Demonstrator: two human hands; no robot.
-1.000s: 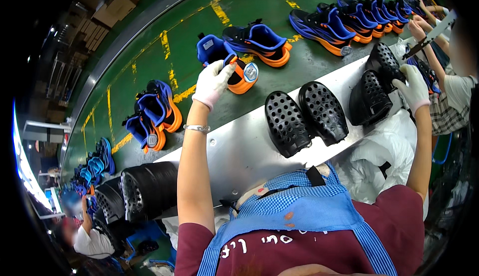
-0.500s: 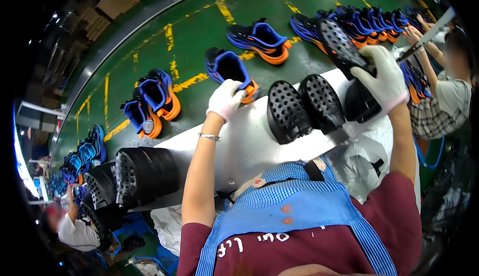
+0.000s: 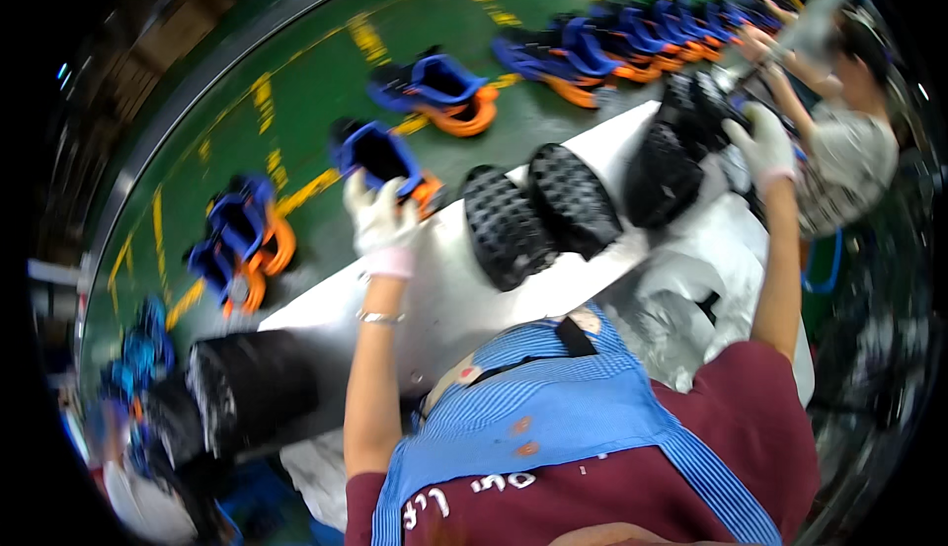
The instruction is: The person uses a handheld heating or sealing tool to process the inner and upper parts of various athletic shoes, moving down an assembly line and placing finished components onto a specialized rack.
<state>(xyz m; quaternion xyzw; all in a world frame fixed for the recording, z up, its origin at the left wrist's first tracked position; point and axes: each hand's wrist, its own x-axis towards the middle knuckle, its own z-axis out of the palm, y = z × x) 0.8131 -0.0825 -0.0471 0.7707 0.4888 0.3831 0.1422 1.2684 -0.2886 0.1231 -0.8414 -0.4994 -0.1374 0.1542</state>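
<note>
My left hand [image 3: 380,215], in a white glove, has its fingers spread beside the heel of a blue, black and orange sneaker [image 3: 380,156]. My right hand [image 3: 765,146], also gloved, is at the right edge of black shoe-shaped blocks with holes [image 3: 699,107]. Blur hides whether its fingers grip one of them. Just below, a further black block [image 3: 660,176] stands at the right end of the white tabletop [image 3: 390,294]. Two more, a left block [image 3: 506,228] and a right block [image 3: 573,200], lie side by side between my hands, holes facing up.
Black blocks [image 3: 252,383] stand at the table's left end. Beyond the table, sneakers [image 3: 434,92] line the green floor, with a dense row [image 3: 642,38] at right. White plastic bags [image 3: 681,299] lie at my right. Co-workers sit at right [image 3: 839,151] and lower left [image 3: 148,497].
My left hand has let go of the sneaker's heel and its fingers have spread. My right hand has moved right with the black block it held. The whole view has shifted.
</note>
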